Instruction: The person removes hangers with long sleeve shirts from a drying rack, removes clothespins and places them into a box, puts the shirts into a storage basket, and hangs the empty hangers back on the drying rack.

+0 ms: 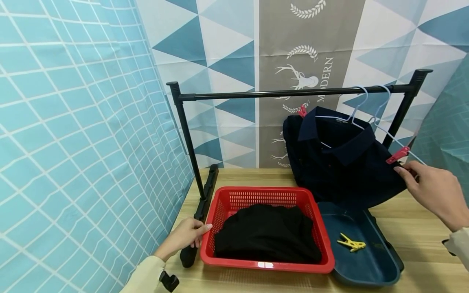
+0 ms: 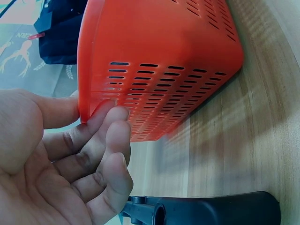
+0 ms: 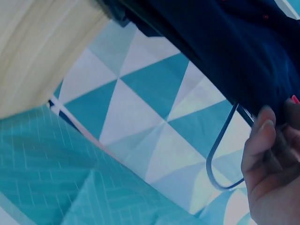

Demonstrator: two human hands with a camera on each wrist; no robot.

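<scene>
My left hand [image 1: 185, 236] pinches the left rim of a red slotted basket [image 1: 325, 228], thumb over the edge and fingers below it in the left wrist view. Inside the basket lies folded black cloth [image 1: 269, 234]. At the right, my right hand [image 1: 437, 189] pinches the sleeve edge of a dark navy collared shirt [image 1: 329, 171] between thumb and fingers. The shirt hangs on a light blue hanger [image 1: 360, 103], with one red clothespin [image 1: 302, 111] at its left shoulder in the head view and another red clothespin [image 1: 397, 155] just above my right fingertips.
A black rack's crossbar [image 1: 264, 94] spans the scene; a second blue hanger [image 1: 384, 101] hangs beside the shirt's. Right of the basket stands a dark blue tray [image 1: 366, 270] holding a yellow clothespin [image 1: 351, 243]. The rack's black foot [image 1: 188, 256] lies near my left hand.
</scene>
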